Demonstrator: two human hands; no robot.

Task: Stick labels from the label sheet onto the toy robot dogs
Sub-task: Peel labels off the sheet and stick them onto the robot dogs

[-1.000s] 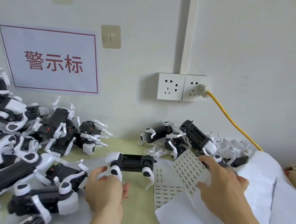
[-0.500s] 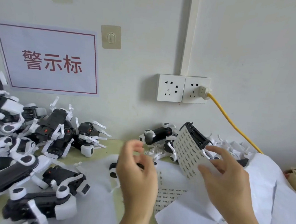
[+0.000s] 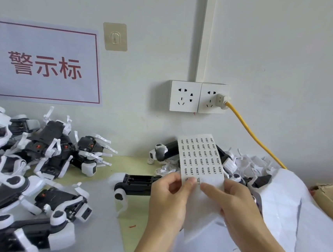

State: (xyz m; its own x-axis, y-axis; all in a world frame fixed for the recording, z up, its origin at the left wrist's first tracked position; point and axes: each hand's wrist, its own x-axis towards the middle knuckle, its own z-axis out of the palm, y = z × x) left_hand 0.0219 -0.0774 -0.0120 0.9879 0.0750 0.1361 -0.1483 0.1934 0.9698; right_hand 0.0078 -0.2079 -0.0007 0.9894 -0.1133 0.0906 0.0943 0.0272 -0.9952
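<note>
Up front, both hands on one label sheet (image 3: 201, 159), held upright above the table (image 3: 137, 163): left hand (image 3: 170, 197) pinching its lower left edge with thumb and fingers, right hand (image 3: 233, 205) gripping the lower right and touching a label at the bottom row. Just behind and below the left hand, one dog (image 3: 135, 183) lying on its side on the table, its right end hidden by that hand. Blocking the view behind the sheet, a small heap of dogs (image 3: 165, 150) against the wall; count unclear. At the left, a bigger pile of dogs (image 3: 36, 154), black and white, tangled, too many to count surely. On the right, loose white sheets (image 3: 296, 209) draped over things, and a cardboard box (image 3: 332, 194) at the edge. On the wall: one sign (image 3: 45, 63) with red characters, two sockets (image 3: 199, 97), one yellow cable (image 3: 256, 138) plugged into the right one, two stick-on hooks (image 3: 114, 37).
</note>
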